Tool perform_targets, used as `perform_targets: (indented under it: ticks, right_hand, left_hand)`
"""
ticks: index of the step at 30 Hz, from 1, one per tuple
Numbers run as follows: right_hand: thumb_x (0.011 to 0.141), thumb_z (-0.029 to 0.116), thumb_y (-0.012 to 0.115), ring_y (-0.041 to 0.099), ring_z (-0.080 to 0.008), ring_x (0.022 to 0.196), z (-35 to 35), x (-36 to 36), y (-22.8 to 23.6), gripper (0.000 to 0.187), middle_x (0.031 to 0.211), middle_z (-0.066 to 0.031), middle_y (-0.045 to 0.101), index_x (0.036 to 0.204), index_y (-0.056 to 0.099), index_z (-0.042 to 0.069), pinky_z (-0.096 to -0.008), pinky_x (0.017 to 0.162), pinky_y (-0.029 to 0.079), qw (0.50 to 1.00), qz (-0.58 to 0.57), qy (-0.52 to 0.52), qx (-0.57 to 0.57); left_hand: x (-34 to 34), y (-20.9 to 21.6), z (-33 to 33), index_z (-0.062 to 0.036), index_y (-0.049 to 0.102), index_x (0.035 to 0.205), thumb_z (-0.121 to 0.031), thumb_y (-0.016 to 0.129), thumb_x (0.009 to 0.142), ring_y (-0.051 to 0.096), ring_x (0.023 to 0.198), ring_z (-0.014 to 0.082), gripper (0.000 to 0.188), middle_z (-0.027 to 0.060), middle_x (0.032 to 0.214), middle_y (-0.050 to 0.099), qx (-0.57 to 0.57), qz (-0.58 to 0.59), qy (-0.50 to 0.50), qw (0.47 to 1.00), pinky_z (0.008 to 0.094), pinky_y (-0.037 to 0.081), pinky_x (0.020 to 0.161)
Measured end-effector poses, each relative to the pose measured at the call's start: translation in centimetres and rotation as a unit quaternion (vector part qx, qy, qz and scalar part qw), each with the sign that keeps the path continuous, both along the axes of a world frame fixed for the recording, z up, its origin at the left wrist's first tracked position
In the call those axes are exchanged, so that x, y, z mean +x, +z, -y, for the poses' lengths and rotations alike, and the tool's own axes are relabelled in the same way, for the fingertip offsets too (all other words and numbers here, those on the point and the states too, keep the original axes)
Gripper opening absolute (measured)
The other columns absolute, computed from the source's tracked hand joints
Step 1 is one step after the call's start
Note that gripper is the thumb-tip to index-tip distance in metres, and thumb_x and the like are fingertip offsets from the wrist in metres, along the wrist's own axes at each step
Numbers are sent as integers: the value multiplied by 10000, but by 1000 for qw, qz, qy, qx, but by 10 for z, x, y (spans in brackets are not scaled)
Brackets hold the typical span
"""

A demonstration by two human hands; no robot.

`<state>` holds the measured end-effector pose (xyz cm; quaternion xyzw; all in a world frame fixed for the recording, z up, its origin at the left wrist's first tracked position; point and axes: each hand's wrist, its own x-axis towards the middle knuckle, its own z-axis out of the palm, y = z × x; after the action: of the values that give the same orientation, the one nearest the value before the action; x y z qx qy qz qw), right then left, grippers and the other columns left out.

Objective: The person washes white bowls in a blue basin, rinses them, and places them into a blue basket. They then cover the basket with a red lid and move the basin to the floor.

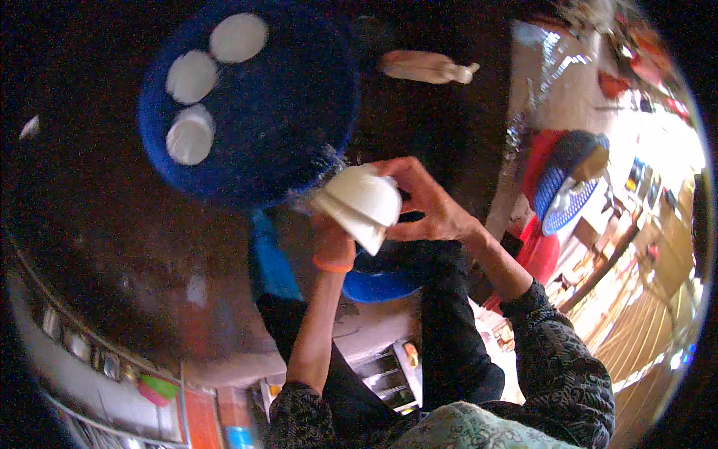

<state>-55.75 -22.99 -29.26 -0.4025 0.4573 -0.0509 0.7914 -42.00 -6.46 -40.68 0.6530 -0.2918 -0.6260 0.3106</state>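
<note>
A white, rounded thing like a small bowl or folded disc (pixel 363 200) is held up between my two hands, tilted, at the front edge of a round blue tray (pixel 161 161). The fingers and thumb of my right hand (pixel 426 198) close on its right side. From below left, my left hand (pixel 333 233) comes up against it with an orange band at the wrist; the white thing hides most of its fingers. Inside the tray's left side lie three white round pieces: a far one (pixel 239 37), a middle one (pixel 191 77) and a near one (pixel 190 136).
A pale, long bundle (pixel 428 67) lies on the dark surface right of the tray. Under my hands is a blue basin-like thing (pixel 383 286) between my legs. Farther right are a blue perforated basket (pixel 565 198) and red cloth (pixel 542 254). Shelving (pixel 389 378) shows below.
</note>
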Motion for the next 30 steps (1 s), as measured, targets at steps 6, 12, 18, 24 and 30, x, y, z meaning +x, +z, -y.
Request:
perform_targets:
  ticks: [6, 12, 18, 24, 30]
  right_hand:
    - [631, 111, 842, 438, -226, 1226, 7, -49, 22, 840, 1303, -80, 438, 1322, 364, 92, -414, 960, 462, 994, -32, -35, -96]
    - [537, 232, 878, 475, -224, 1170, -14, -119, 48, 884, 1251, -91, 462, 1264, 402, 70, -357, 979, 406, 973, -133, -137, -130]
    - [639, 146, 814, 500, -274, 1145, -56, -274, 85, 883, 1269, -148, 452, 1344, 285, 100, -393, 950, 451, 748, -421, -380, -345]
    - [613, 321, 856, 533, -285, 1054, -74, -455, 47, 870, 1156, -199, 516, 1285, 362, 76, -379, 899, 449, 488, -704, -365, -366]
    - [543, 521, 832, 562, -370, 1025, -89, -514, -6, 951, 1148, -238, 554, 1280, 434, 72, -432, 921, 442, 446, -836, -267, -174]
  left_hand:
    - [-22, 13, 2, -51, 476, 1232, -270, 713, 775, 523, 1116, 232, 560, 104, 1190, 550, -74, -63, -28, 995, 390, 447, 935]
    - [-68, 37, 47, -43, 486, 1238, -260, 703, 807, 576, 1070, 232, 529, 134, 1245, 543, 91, -427, 193, 879, 368, 496, 908]
    - [-83, 36, 66, -149, 495, 1270, -165, 626, 877, 617, 1018, 254, 414, 177, 1388, 431, 94, -473, 90, 871, 413, 550, 850]
    - [-92, 23, 64, -122, 495, 1266, -166, 608, 887, 620, 1019, 277, 398, 166, 1395, 426, 159, -520, 129, 829, 428, 537, 879]
    - [-93, 21, 64, -151, 450, 1307, -203, 589, 899, 544, 1142, 345, 434, 147, 1421, 393, 109, -461, 67, 878, 443, 488, 940]
